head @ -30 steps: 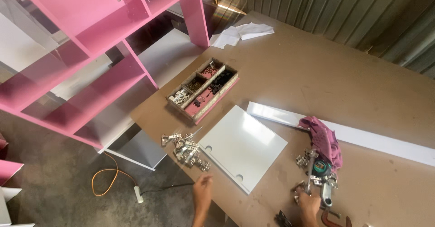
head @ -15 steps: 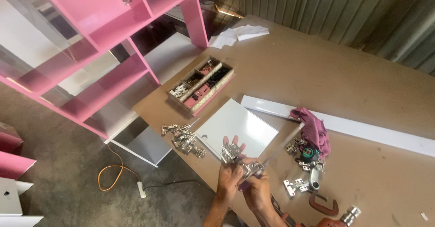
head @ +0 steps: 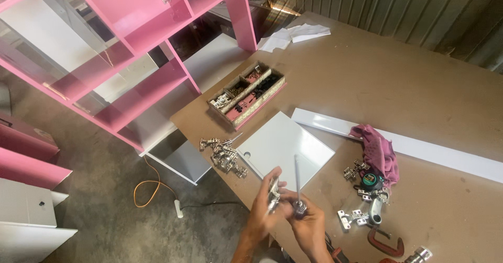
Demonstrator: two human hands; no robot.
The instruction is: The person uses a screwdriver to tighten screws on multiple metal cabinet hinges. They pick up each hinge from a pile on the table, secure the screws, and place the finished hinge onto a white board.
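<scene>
Pink shelf unit: stands at far left on the floor, beside the counter's left edge.
Orange cable: coiled on the floor below the shelf unit.
Parts box: a divided tray of small fittings near the counter's left edge.
Hinge pile: loose metal hinges just left of the white panel, which lies flat on the counter.
Left hand: raised above the counter's near edge, grip narrow, fingers closed round a metal hinge.
Right hand: touching the left hand, grip closed round the handle of a screwdriver, its shaft pointing up over the white panel.
Pink cloth: draped over a long white strip, right of the panel.
More hinges: scattered below the cloth, near a red clamp.
</scene>
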